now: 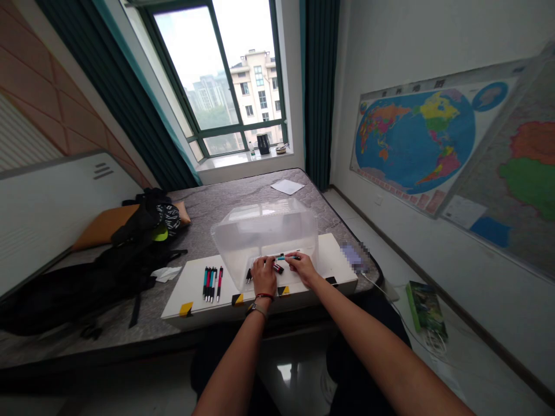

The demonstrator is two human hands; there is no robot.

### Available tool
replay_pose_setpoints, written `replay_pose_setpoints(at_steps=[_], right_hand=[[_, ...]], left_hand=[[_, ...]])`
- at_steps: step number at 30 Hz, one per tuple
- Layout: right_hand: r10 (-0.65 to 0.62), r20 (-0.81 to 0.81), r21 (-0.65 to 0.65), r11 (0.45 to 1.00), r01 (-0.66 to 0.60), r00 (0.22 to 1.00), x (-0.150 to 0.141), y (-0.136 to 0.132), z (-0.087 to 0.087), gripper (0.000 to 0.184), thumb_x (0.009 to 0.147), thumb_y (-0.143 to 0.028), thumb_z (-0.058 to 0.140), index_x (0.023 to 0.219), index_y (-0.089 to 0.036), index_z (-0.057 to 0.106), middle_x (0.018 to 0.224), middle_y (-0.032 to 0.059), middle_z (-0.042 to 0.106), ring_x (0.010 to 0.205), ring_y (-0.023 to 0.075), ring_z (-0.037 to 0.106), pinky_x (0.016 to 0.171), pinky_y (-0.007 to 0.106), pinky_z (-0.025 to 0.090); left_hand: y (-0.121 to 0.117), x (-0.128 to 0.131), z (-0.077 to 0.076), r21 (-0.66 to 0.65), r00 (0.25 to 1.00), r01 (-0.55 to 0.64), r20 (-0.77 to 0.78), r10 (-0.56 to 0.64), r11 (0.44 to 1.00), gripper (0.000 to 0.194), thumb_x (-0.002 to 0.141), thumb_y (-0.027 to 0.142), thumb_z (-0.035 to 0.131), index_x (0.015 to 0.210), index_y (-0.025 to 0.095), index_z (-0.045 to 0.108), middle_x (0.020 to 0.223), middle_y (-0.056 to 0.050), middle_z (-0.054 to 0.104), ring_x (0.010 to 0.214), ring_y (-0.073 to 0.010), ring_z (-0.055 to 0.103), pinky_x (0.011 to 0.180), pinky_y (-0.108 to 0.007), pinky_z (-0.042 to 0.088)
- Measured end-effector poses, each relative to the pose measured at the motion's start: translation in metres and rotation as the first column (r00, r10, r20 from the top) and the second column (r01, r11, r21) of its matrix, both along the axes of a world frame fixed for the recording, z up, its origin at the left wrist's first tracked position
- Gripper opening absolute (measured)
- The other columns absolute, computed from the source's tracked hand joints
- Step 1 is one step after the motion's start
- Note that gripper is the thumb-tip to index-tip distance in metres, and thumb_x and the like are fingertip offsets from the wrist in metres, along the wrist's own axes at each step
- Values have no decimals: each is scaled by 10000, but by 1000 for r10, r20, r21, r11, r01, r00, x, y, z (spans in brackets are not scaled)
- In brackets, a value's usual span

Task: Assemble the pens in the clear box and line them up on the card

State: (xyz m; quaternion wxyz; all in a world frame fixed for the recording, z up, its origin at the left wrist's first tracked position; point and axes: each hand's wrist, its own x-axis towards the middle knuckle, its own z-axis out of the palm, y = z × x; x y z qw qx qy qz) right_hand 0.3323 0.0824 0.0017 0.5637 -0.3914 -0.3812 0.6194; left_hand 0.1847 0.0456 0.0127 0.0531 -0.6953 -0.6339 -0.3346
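My left hand rests on a white board, its fingers curled over small dark pen parts at the mouth of a clear plastic bin lying on its side. My right hand pinches a teal pen just inside the bin's opening. A red and black pen piece lies between the two hands. Several pens, teal, red and black, lie in a row on the board to the left of the bin.
The board lies on a grey mattress with a black backpack and an orange cushion at the left. White paper lies near the window. A book and a cable are on the floor at the right; maps hang on the wall.
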Motion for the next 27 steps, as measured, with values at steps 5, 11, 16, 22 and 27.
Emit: replay_pose_setpoints(at_steps=[5,11,16,22,27], right_hand=[[45,62,12,999,-46,997,0,2,-4,419,575,-406,811,852,-115,694,579,-23,559,515,85,463,506,227,379],[40,16,3,999,-40,999,-1,5,-9,390,616,-453,791,777,-122,664,609,-5,577,505,80,470,480,215,375],[-16,39,-65,998,18,999,-5,12,-12,409,633,-500,774,656,-126,611,600,23,601,480,78,489,462,209,405],[-39,60,-230,972,52,997,-13,21,-7,392,676,-475,763,621,-142,564,545,23,588,427,80,508,435,210,462],[-139,182,-219,959,178,973,-23,25,-10,409,678,-511,747,616,-166,536,488,13,561,375,94,500,351,201,421]], left_hand=[[1,-1,-2,-17,999,46,7,-46,999,236,930,257,443,1067,264,636,1047,-86,625,1080,-262,483,899,-402,364],[5,-5,-10,-16,996,77,52,-76,997,243,919,261,473,1100,255,634,1061,-75,658,1100,-258,499,939,-413,377],[7,-6,-14,-13,992,94,86,-92,996,267,887,283,535,1132,255,636,1040,-78,661,1055,-240,535,923,-398,420],[8,-7,-16,-10,989,100,109,-99,995,282,906,333,508,1143,251,639,993,-71,670,989,-223,548,901,-378,435],[9,-9,-18,-5,986,118,116,-117,993,289,911,316,497,1157,258,636,1009,-65,677,968,-218,546,893,-369,440]])
